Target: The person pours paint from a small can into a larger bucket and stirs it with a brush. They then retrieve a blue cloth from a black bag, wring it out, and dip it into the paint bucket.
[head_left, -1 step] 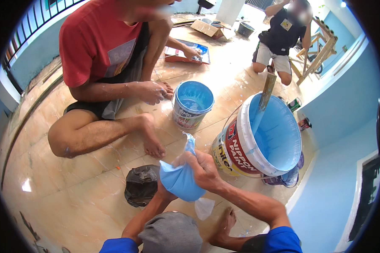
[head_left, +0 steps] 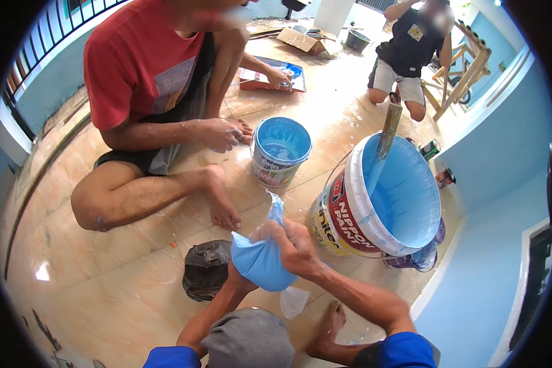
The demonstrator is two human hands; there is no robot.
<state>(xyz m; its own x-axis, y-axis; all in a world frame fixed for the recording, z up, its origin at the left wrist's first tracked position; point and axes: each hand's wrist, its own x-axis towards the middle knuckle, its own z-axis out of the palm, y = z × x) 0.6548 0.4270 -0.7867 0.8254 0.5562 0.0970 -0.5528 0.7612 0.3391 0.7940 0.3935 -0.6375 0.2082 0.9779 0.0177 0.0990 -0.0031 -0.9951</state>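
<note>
A clear plastic bag bulging with light blue paint (head_left: 260, 265) hangs between my hands. My right hand (head_left: 297, 248) is closed round the bag's gathered neck, whose twisted, paint-smeared end sticks up above the fingers. My left hand (head_left: 241, 279) is closed on the bag from the left and behind, mostly hidden by the bulge. Just left of it, a crumpled black plastic bag (head_left: 205, 270) lies on the floor. To the right of my hands stands a big white bucket (head_left: 353, 230), coated inside with light blue paint, with a wooden stick (head_left: 387, 132) leaning in it.
A smaller paint pail (head_left: 273, 175) stands ahead, beside a seated person in a red shirt (head_left: 119, 73), whose hand reaches to a paint tray (head_left: 273, 84). Farther back another person kneels (head_left: 408, 55) near a wooden frame (head_left: 466, 67). A blue wall (head_left: 472, 257) bounds the right.
</note>
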